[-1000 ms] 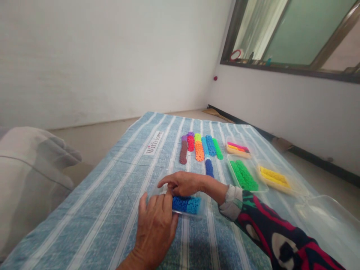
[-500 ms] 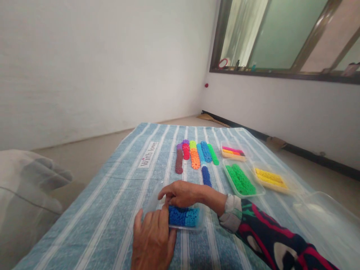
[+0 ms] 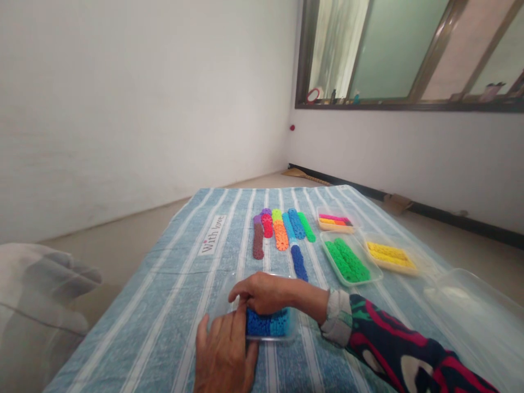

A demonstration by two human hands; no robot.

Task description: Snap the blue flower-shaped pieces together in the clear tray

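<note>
Both hands, left hand (image 3: 224, 355) and right hand (image 3: 262, 292), press fingers flat on one clear tray (image 3: 286, 333) of blue pieces (image 3: 268, 323), gripping nothing. Three more filled trays sit far right: green (image 3: 347, 261), yellow (image 3: 388, 256), mixed (image 3: 335, 221).

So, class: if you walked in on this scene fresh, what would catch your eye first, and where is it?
First, the two hands meeting at the near edge of the striped blue cloth: the left hand and right hand both rest on a clear tray of blue pieces. Beyond them lie bright rows of coloured pieces mid-cloth, with a tray of green pieces to the right.
</note>
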